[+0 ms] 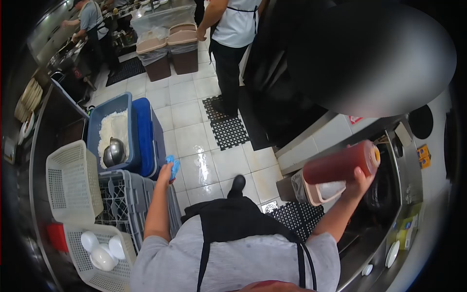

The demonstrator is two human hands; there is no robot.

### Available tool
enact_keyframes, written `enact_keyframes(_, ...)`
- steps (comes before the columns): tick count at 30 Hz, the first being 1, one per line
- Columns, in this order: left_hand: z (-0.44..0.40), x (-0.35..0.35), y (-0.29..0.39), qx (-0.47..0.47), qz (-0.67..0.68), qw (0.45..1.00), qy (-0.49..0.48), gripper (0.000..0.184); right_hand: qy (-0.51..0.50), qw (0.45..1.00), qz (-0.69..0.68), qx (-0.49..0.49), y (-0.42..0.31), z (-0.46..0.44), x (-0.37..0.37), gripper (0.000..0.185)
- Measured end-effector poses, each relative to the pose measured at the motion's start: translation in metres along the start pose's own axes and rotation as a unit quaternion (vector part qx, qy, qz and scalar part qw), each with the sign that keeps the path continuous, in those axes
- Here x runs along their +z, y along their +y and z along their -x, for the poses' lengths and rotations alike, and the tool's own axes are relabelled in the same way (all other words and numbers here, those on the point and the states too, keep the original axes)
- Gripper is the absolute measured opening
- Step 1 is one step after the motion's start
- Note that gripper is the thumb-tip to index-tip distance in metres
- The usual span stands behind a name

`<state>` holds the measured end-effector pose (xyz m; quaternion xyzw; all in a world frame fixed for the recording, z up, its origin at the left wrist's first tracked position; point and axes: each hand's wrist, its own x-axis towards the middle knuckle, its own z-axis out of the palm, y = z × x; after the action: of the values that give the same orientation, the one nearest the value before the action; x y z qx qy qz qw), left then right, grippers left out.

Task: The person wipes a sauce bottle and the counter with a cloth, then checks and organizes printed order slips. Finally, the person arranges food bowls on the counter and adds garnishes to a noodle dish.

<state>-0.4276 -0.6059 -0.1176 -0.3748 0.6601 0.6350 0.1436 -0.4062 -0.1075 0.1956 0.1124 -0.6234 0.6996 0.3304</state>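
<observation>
Hands, two, both yours. Your right hand [359, 184] grasps one red bottle [331, 163], held tilted on its side well to the right of the powder tub [111, 106]; your thumb presses near the bottle's pale end, which bears one orange spot, and your other fingers are mostly hidden. Your left hand [166, 173] is clenched on one blue cloth [172, 165], whose folds stick out of the fist, to the right of the tub and nearer you.

Slotted white baskets, two: a lower basket [119, 273], nearest you on the tub's near side, containing at least three white rounded pieces [103, 258]; an upper basket [61, 182], just beside the tub, near and to its left. Grey crates [127, 194], on the tub's near side; you cannot tell their number. Near mat [296, 216], one, black, perforated, well to the tub's right.

The tub itself, one, blue-grey: white powder [105, 127] and one metal bowl [115, 152] inside. Blue box [146, 131], one, just beside the tub's right side. Middle mat [227, 134], one, perforated, farther right of the tub.

Brown bins [185, 63], two, lined, beyond the tub. Persons, two: a pale-topped person [238, 24], beyond and right of the tub; a distant person [92, 22], beyond it.
</observation>
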Motion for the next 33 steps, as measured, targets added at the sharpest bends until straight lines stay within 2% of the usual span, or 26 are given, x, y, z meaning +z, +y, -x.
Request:
enact_keyframes(4, -0.049, 0.013, 0.029, -0.003, 0.023, 0.998, 0.052, 0.030, -0.061, 0.998, -0.011, 0.014, 0.082, -0.081, 0.043, 0.075)
enact_keyframes(6, -0.075, 0.013, 0.029, -0.055, 0.019, 0.992, 0.113, 0.034, -0.099, 0.995, -0.026, 0.019, 0.117, -0.123, 0.064, 0.073)
enact_keyframes(7, -0.090, 0.008, 0.020, -0.080, 0.016, 0.986, 0.143, 0.037, -0.117, 0.993, -0.026, 0.013, 0.132, -0.145, 0.075, 0.072)
enact_keyframes(9, -0.124, -0.008, -0.023, -0.036, 0.001, 0.983, 0.178, 0.047, -0.140, 0.989, -0.037, 0.032, 0.163, -0.186, 0.094, 0.072)
enact_keyframes(11, -0.162, -0.023, -0.085, -0.066, -0.037, 0.959, 0.271, 0.050, -0.155, 0.986, -0.045, 0.042, 0.189, -0.226, 0.116, 0.071)
enact_keyframes(13, -0.146, -0.022, -0.098, -0.180, -0.042, 0.946, 0.268, 0.046, -0.165, 0.984, -0.047, 0.046, 0.218, -0.260, 0.137, 0.070)
enact_keyframes(16, -0.113, 0.001, -0.097, -0.251, 0.053, 0.927, 0.273, 0.045, -0.177, 0.983, -0.038, 0.033, 0.271, -0.306, 0.165, 0.068)
enact_keyframes(19, -0.109, 0.013, -0.081, -0.271, 0.134, 0.908, 0.290, 0.045, -0.168, 0.985, -0.029, 0.024, 0.322, -0.348, 0.195, 0.068)
enact_keyframes(21, -0.135, 0.011, -0.060, -0.260, 0.161, 0.904, 0.298, 0.044, -0.144, 0.989, -0.024, 0.036, 0.351, -0.366, 0.213, 0.068)
enact_keyframes(24, -0.215, 0.007, 0.003, -0.195, 0.214, 0.913, 0.287, 0.044, -0.093, 0.995, -0.020, 0.021, 0.391, -0.401, 0.240, 0.067)
enact_keyframes(26, -0.292, 0.001, 0.062, -0.094, 0.267, 0.926, 0.250, 0.044, -0.075, 0.997, -0.007, 0.026, 0.409, -0.430, 0.257, 0.067)
enact_keyframes(28, -0.385, 0.002, 0.134, 0.009, 0.249, 0.946, 0.207, 0.043, -0.061, 0.998, 0.004, 0.024, 0.427, -0.458, 0.273, 0.067)
enact_keyframes(29, -0.430, 0.003, 0.184, 0.002, 0.026, 0.976, 0.216, 0.049, -0.058, 0.998, 0.011, 0.025, 0.437, -0.470, 0.280, 0.067)
enact_keyframes(30, -0.473, 0.005, 0.239, -0.011, -0.198, 0.952, 0.231, 0.055, -0.053, 0.998, 0.018, 0.028, 0.447, -0.481, 0.288, 0.067)
enact_keyframes(31, -0.498, 0.020, 0.302, 0.067, -0.167, 0.966, 0.187, 0.066, -0.052, 0.998, 0.023, 0.026, 0.460, -0.494, 0.296, 0.067)
enact_keyframes(32, -0.504, 0.044, 0.379, 0.045, -0.281, 0.928, 0.242, 0.070, -0.050, 0.998, 0.029, 0.024, 0.473, -0.508, 0.303, 0.067)
enact_keyframes(33, -0.529, 0.062, 0.423, 0.108, -0.238, 0.930, 0.257, 0.065, -0.047, 0.998, 0.036, 0.020, 0.486, -0.522, 0.309, 0.066)
